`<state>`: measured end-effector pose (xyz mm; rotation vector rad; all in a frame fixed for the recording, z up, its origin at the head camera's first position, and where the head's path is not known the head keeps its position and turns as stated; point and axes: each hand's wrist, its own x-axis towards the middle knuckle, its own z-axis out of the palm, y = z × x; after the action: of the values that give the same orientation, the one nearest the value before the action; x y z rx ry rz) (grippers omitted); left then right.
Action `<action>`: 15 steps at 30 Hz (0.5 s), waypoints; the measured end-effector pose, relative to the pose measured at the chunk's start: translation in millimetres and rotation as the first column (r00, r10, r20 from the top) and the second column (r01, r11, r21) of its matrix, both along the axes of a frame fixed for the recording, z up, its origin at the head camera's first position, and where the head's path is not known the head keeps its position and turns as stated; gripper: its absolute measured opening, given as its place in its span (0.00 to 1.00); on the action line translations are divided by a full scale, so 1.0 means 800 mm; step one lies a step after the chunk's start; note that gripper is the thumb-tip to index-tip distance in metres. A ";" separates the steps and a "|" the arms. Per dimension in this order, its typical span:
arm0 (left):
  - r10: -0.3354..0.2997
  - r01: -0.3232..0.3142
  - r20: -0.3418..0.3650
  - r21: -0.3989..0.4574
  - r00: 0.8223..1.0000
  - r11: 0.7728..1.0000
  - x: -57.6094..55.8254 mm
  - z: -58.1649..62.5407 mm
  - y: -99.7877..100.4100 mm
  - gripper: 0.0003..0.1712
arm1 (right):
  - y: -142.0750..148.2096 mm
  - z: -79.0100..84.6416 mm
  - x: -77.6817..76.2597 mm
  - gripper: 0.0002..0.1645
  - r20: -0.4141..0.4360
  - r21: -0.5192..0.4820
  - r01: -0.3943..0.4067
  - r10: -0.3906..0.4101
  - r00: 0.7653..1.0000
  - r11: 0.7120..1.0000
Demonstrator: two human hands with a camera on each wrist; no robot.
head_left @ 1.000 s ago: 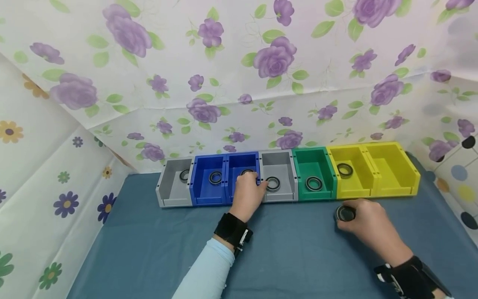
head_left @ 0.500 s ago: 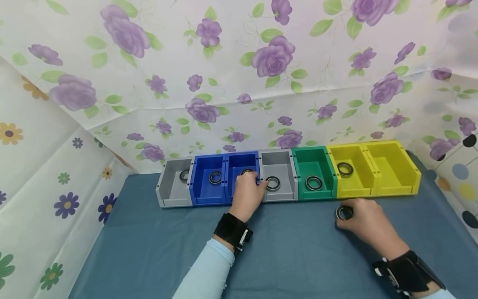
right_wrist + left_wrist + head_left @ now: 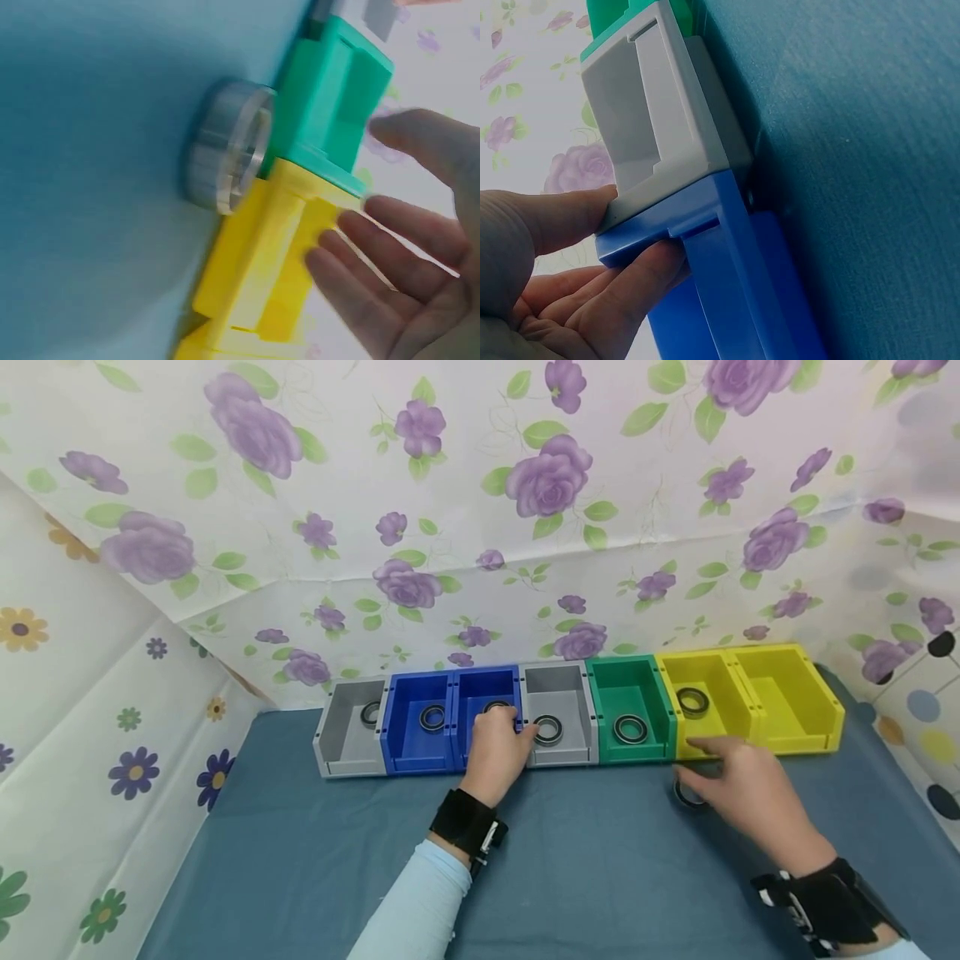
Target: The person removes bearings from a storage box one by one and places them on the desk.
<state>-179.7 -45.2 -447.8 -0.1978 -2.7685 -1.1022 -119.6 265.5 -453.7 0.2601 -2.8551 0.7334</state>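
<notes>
My left hand (image 3: 495,753) pinches the adjoining walls of a blue bin (image 3: 735,285) and a grey bin (image 3: 682,112), with the thumb on the grey side and the fingers on the blue side. A metal ball bearing (image 3: 214,146) rests on the blue cloth before the yellow bins (image 3: 787,739). Just above that bearing is my right hand (image 3: 750,793), thumb and fingers spread, apart from it. The hand partly hides it in the head view. Single bearings lie in the green bin (image 3: 630,681), the left yellow bin and the grey bin by my left hand.
The bins stand joined in a row along the floral backdrop (image 3: 450,527). Another grey bin (image 3: 345,743) at the left end and the left blue bin (image 3: 412,693) each hold a bearing. Blue cloth (image 3: 600,860) covers the table in front.
My right hand has let go of the bearing, opening its fingers and lifting slightly. The bearing stays on the cloth. My left hand keeps its place on the bin walls.
</notes>
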 end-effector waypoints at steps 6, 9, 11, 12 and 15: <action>0.001 -0.001 0.004 0.008 1.000 1.000 0.001 -0.002 -0.001 0.15 | 0.003 0.021 -0.018 0.32 -0.164 -0.163 0.014 -0.041 0.986 0.987; -0.001 0.001 0.001 0.003 1.000 1.000 0.001 -0.002 0.000 0.15 | 0.007 0.025 -0.030 0.34 -0.146 -0.192 0.021 -0.050 0.988 0.981; -0.001 0.001 -0.002 0.002 1.000 1.000 0.000 -0.002 0.000 0.16 | 0.010 0.026 -0.039 0.35 -0.132 -0.195 0.028 -0.055 0.990 0.980; -0.002 0.002 -0.004 0.002 1.000 1.000 0.000 -0.002 0.000 0.16 | 0.010 0.026 -0.044 0.35 -0.125 -0.193 0.034 -0.059 0.990 0.981; 0.000 0.000 -0.013 0.000 1.000 1.000 0.000 -0.002 0.000 0.16 | 0.013 0.025 -0.059 0.34 -0.110 -0.183 0.052 -0.073 0.991 0.982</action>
<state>-179.8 -45.0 -449.3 -0.2040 -2.7568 -1.0976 -166.6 275.7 -433.6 0.1799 -2.6537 0.9251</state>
